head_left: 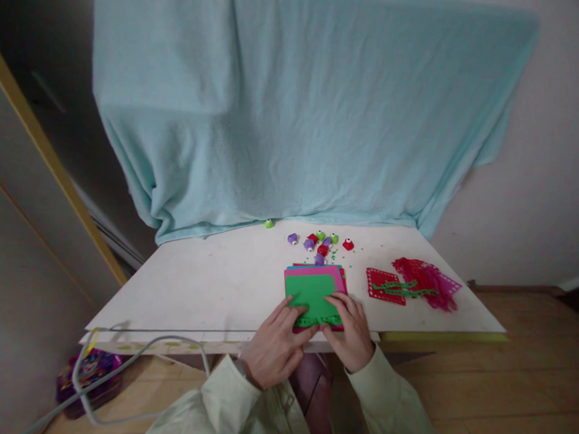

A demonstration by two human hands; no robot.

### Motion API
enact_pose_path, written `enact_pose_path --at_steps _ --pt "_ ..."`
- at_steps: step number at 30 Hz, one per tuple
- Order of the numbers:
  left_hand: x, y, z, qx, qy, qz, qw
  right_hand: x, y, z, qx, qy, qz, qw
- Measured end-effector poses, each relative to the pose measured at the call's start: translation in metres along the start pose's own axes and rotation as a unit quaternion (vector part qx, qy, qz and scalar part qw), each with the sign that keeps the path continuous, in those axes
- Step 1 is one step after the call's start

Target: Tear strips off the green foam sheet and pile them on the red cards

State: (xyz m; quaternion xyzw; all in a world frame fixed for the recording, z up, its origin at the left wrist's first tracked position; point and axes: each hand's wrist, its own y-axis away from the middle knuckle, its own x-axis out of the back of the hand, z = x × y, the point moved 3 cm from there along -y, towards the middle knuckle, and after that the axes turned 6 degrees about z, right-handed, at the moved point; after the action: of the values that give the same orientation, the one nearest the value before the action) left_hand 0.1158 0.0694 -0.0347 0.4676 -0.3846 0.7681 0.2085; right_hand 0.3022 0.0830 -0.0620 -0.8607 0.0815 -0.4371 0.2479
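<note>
**Ana:** Where is the green sheet, and what are the hands doing?

**Ben:** The green sheet (312,291) lies on top of a stack at the near edge of a white bench (215,278). The left hand (278,339) and right hand (346,323) rest on its near corners, fingers partly spread. I cannot tell whether either pinches the edge.

**Ana:** Why there?

**Ben:** Probably to steady the sheet from both sides. Between the fingertips, along its near edge, runs a green holed strip (316,321); keeping that close likely makes it easy to work on.

**Ana:** How many sheets?

**Ben:** At least four colours show: green, then pink (290,272), blue and red edges beneath. The full number is hidden.

**Ana:** And beyond?

**Ben:** About ten small figures (348,244), some overlapping: four purple, three red, three green. They sit past the stack, perhaps to leave the hands room. Green specks, too many to count, are scattered near them.

**Ana:** To the right?

**Ben:** One red punched sheet (376,289), two green strips (412,293) and a red-and-pink tangle (419,272), seemingly set aside, well apart from the stack.
</note>
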Motion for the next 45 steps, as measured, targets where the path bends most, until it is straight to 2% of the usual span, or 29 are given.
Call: enact_pose_path --at_steps 13,22,45 --pt "0.003 -0.001 0.000 0.002 -0.006 -0.001 1.000 0.007 -0.002 0.027 0.005 -0.104 -0.057 0.993" --pt "-0.001 0.000 0.002 0.003 -0.018 -0.011 1.000 0.011 0.000 0.027 0.004 -0.126 -0.083 0.989" --pt "0.009 0.021 -0.015 0.011 -0.056 0.012 0.998 0.011 -0.001 0.023 0.003 -0.120 -0.066 0.991"
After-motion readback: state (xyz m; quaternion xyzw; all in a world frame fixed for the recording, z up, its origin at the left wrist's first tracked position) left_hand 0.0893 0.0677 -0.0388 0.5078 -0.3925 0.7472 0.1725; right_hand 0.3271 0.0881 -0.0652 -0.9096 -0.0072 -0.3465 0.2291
